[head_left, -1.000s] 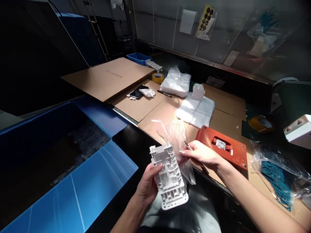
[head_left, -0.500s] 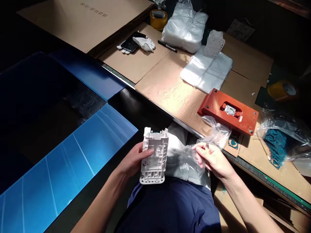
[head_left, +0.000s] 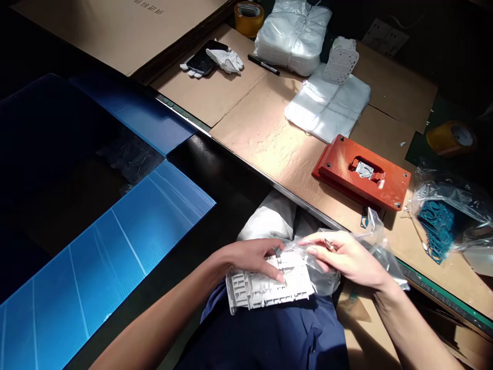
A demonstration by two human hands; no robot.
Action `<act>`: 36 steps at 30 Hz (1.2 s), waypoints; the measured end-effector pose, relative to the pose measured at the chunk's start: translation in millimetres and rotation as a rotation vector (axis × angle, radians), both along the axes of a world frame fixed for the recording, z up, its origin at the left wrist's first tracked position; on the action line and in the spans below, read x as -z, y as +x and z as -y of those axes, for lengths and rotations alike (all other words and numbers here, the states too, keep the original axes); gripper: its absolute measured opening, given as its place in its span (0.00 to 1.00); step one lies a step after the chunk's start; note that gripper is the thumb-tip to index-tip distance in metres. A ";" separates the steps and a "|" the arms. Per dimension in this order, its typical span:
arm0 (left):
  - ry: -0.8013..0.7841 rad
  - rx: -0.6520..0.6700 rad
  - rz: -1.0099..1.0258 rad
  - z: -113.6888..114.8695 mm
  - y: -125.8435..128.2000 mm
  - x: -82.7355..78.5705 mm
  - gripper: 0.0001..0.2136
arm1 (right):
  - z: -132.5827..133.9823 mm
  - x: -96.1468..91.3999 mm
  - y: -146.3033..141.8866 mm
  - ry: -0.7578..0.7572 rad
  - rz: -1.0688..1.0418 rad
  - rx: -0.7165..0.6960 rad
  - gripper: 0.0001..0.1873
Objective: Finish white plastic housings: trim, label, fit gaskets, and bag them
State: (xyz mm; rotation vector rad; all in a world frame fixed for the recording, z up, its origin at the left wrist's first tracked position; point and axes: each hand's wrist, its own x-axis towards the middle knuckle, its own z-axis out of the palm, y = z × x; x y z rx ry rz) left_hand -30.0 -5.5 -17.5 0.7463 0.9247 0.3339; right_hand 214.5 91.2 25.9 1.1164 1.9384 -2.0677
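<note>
My left hand [head_left: 256,259] grips a white molded plastic housing [head_left: 265,288], ribbed on its upper face and lying sideways over my lap. The thumb presses on the ribbed face while the fingers hold the far edge. My right hand [head_left: 342,254] is closed on a clear plastic bag [head_left: 325,280], near the right end of the housing. A small metallic object [head_left: 329,245] shows between its fingers; its kind I cannot make out. Film from the bag reaches the housing's end, and whether any of the housing is inside is unclear.
On the cardboard-covered table lie a red fixture [head_left: 379,187], a stack of clear bags [head_left: 323,110] with another white housing [head_left: 341,61] on it, and a bag of blue gaskets [head_left: 437,226]. A blue corrugated box [head_left: 127,226] stands open at left. Tape [head_left: 248,19] sits at the back.
My left hand has turned the housing from upright to sideways and brought it right and down, towards the bag. The bag's film now spreads out on both sides of my right hand.
</note>
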 end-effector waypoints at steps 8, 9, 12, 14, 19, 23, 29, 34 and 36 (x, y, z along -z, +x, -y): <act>-0.093 -0.502 -0.058 20.9 1.8 11.5 0.26 | 6.5 8.3 15.8 0.441 -0.016 -0.196 0.16; -0.112 -0.555 -0.045 22.8 3.2 11.8 0.25 | 11.1 11.6 13.9 0.472 -0.035 -0.167 0.15; -0.170 -0.693 -0.008 27.1 6.4 12.1 0.23 | 22.1 19.5 8.5 0.501 -0.085 -0.130 0.11; -0.200 -0.753 0.032 29.6 7.4 11.7 0.22 | 24.8 22.5 7.2 0.478 -0.113 -0.118 0.09; -0.241 -0.805 0.084 35.8 11.4 10.7 0.20 | 23.3 23.5 9.7 0.467 -0.142 -0.096 0.15; -0.182 -0.882 0.010 36.5 22.4 12.1 0.21 | 34.5 18.4 1.0 0.290 -0.170 -0.027 0.08; -0.125 -0.929 -0.076 32.6 32.9 7.6 0.24 | 54.3 10.6 -27.6 0.221 -0.267 0.145 0.13; -0.155 -1.037 -0.104 32.3 29.1 10.6 0.20 | 67.6 16.5 -35.0 0.213 -0.287 -0.198 0.20; -0.204 -1.083 -0.071 31.8 28.5 15.9 0.19 | 72.2 19.8 -33.4 0.321 -0.273 -0.245 0.17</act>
